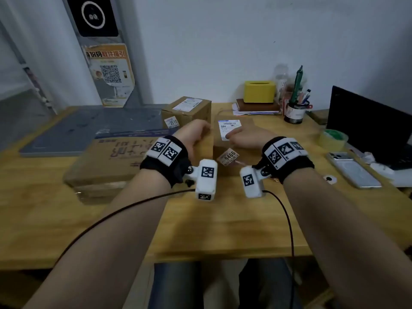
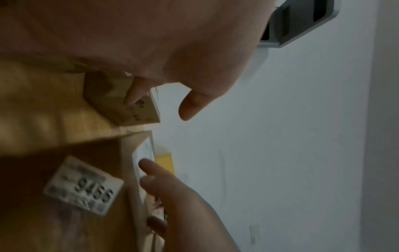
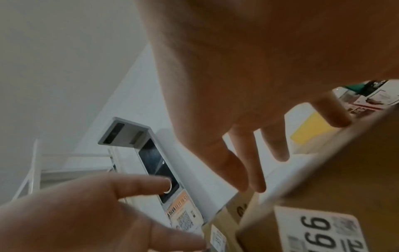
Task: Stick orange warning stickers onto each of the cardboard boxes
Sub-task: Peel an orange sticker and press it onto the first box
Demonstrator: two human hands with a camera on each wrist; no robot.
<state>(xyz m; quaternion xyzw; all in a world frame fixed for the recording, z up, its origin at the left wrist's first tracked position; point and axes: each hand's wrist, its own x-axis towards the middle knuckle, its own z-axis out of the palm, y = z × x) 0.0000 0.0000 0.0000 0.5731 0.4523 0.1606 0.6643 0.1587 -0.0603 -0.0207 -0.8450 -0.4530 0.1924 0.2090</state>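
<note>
While over the wooden worktop (image 1: 223, 219), both hands at a brown cardboard box with a white shipping label (image 1: 236, 150). Right hand (image 1: 243, 136) with relaxed fingers resting on the top label, clamped on nothing. Left hand (image 1: 196, 133) beside the box's left edge, fingers loosely spread, holding nothing. Second, smaller brown cardboard box (image 1: 187, 111) just behind. Flat wide cardboard carton (image 1: 107, 166) to the left. Cannot tell where any orange sticker is.

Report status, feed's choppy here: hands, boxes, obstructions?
Left hand open beside 9466 box. Right hand open, fingers on its shipping label. No orange sticker visible. Nothing blocking.
</note>
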